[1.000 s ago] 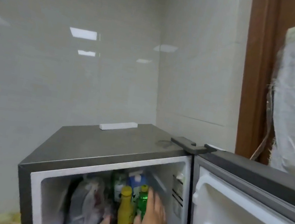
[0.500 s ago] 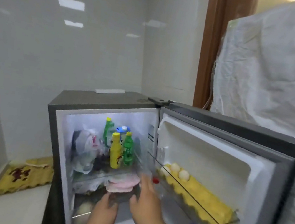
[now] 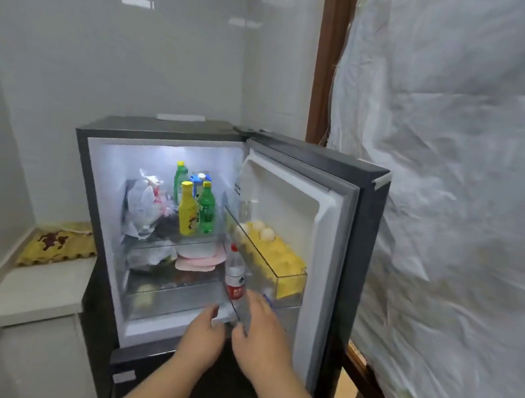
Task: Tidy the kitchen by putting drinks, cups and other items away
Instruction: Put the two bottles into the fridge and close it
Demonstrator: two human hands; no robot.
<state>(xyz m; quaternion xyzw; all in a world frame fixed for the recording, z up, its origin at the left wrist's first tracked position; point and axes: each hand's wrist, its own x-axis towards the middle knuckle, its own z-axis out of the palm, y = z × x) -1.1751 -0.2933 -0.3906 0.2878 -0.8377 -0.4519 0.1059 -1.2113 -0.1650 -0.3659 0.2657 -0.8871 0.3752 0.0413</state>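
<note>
Fridge point(image 3: 95, 150) door open, drinks part stowed: yellow bottle point(image 3: 188, 209) and green bottle point(image 3: 206, 208) upright on top shelf, water bottle point(image 3: 235, 276) in lower door rack. Left hand point(image 3: 201, 339) and right hand point(image 3: 261, 334) just below rack, fingers relaxed, holding nothing. Door not yet closed; cups unseen.

The fridge's top shelf point(image 3: 177, 243) carries a yellow bottle point(image 3: 188, 210) and a green bottle point(image 3: 207, 207) toward its right edge, a plastic bag point(image 3: 143, 206) at left.
</note>
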